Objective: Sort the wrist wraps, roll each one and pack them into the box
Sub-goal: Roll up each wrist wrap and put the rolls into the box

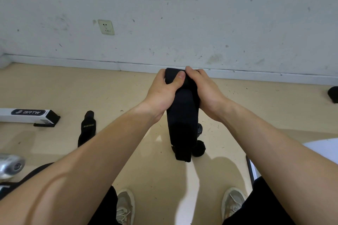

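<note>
A black wrist wrap (182, 122) hangs in the air in front of me, its top end rolled up between both hands. My left hand (162, 90) grips the roll from the left, thumb across its front. My right hand (204, 89) grips it from the right, fingers curled over the top. The loose tail reaches down to just above the floor. Two rolled black wraps (199, 148) (199, 128) lie on the floor behind the tail. Another unrolled black wrap (86, 128) marked XUEYING lies flat to the left. The white box (25, 114), its end flap open, lies at the far left.
A white wall with a socket (106, 27) stands close ahead. A dark round object (333, 94) sits at the right edge. A silver metal part (11, 165) lies at lower left, a white surface (321, 150) at lower right. My shoes (125, 206) rest on the beige floor.
</note>
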